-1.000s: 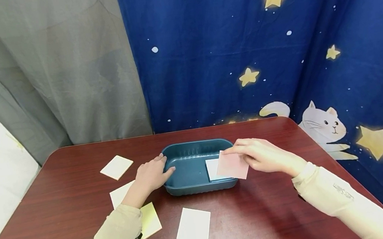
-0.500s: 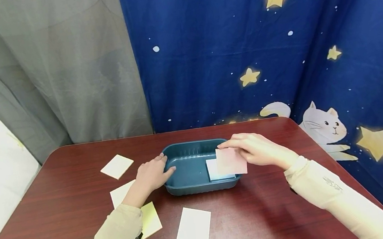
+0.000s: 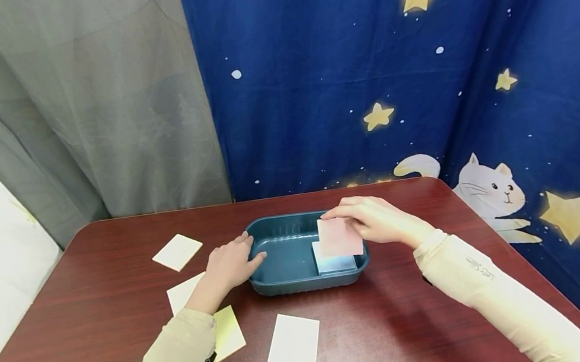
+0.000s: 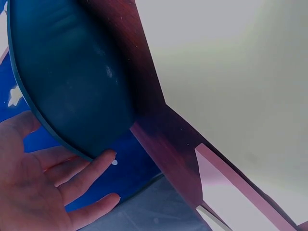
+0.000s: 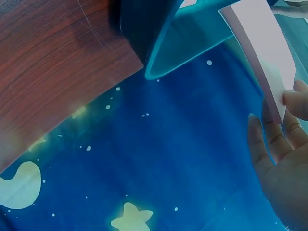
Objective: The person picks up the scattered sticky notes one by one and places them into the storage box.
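Observation:
A teal oblong plastic basin point(image 3: 284, 260) stands near the table's far side. My left hand point(image 3: 228, 264) rests at its left rim; in the left wrist view its fingers point(image 4: 84, 185) are fairly straight and spread near the rim. With thumb and fingers, my right hand point(image 3: 377, 220) pinches a pink sticky-note pad point(image 3: 340, 236) by its edge, above the right part of the basin. Its thickness shows in the right wrist view, where the pad point(image 5: 262, 55) hangs clear of the rim. Below it, a pale blue pad point(image 3: 334, 264) lies in the basin, partly covered.
On the dark red table point(image 3: 392, 324), a cream pad point(image 3: 177, 252) lies back left and a white pad point(image 3: 293, 343) in front. Under my left arm are a yellow pad point(image 3: 228, 333) and another pale pad point(image 3: 180, 292), both partly hidden. Curtains hang behind.
My right hand has moved left and away from me, carrying the pink pad from over the basin's front right corner to farther inside. The left hand stays in place.

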`<state>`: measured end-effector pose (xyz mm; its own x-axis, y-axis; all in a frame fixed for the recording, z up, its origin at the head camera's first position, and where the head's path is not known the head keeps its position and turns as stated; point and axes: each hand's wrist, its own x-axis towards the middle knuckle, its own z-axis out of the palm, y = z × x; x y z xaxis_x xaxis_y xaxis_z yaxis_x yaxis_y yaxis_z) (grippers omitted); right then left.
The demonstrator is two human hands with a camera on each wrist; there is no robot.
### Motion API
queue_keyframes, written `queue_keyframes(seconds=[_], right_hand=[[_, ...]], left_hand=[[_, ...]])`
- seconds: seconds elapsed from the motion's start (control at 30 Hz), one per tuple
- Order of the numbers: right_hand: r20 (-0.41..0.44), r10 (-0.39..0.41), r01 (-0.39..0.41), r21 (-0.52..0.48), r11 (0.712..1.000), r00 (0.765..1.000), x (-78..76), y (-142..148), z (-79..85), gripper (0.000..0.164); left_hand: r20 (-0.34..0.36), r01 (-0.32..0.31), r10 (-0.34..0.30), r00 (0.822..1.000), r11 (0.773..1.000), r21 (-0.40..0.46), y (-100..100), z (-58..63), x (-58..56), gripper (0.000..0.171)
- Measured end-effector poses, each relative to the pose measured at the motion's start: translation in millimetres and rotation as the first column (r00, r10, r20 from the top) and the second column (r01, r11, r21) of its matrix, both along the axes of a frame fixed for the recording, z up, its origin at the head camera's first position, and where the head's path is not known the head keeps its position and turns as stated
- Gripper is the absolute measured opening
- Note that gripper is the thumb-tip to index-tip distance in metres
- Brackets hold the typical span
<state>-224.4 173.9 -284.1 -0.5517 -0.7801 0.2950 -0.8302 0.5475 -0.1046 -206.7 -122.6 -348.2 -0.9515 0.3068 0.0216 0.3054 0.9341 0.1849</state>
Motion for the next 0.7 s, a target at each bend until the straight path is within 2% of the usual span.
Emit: queue_keyframes(seconds=[0.37, 0.7], right_hand=[[0.08, -0.037, 0.034, 0.037, 0.999, 0.996, -6.0, -5.9, -10.3, 0.045], [0.172, -0.056, 0.045, 0.063, 0.997, 0.983, -14.0, -10.1, -23.7, 0.046]], left_hand=[[-0.006, 0.003, -0.003, 1.0, 1.0, -0.005, -0.8, -0.2, -0.5, 0.058], [-0.009, 0.003, -0.003, 1.0, 1.0, 0.0, -0.9, -0.8, -0.3, 0.059]])
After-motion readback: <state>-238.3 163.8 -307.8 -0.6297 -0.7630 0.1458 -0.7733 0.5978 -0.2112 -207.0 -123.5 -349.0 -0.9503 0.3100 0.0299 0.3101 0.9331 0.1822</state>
